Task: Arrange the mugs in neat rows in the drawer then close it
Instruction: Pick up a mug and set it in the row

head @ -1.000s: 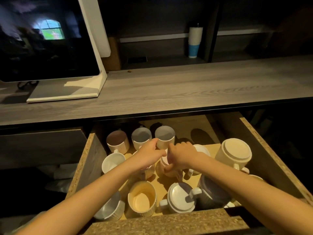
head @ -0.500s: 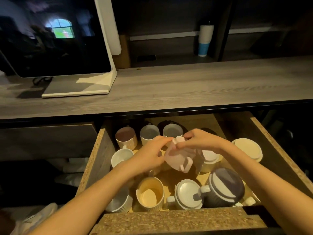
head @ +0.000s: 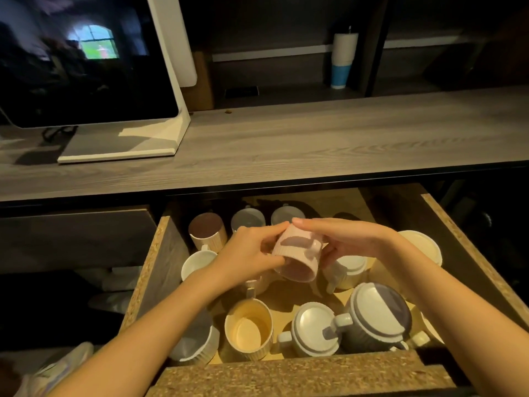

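The wooden drawer (head: 160, 259) stands pulled out below the counter, with several ribbed mugs in it. A pink mug (head: 297, 253) is lifted above the drawer's middle, tipped on its side with its mouth toward me. My left hand (head: 252, 253) grips its left side and my right hand (head: 343, 239) grips its right side. Three upright mugs line the back: a brown-lined mug (head: 204, 229) and two grey ones (head: 247, 220). Near the front sit an upright cream mug (head: 249, 329), an upside-down white mug (head: 313, 325) and an upside-down dark grey mug (head: 378, 316).
A grey wood counter (head: 315, 138) runs above the drawer, carrying a monitor on a white stand (head: 120, 144). A white and blue tumbler (head: 342, 61) stands on a back shelf. The drawer's front panel (head: 286, 373) lies just below my forearms.
Both hands have lifted the pink mug out of the cluster and turned it from upside-down onto its side. The camera has shifted leftward.
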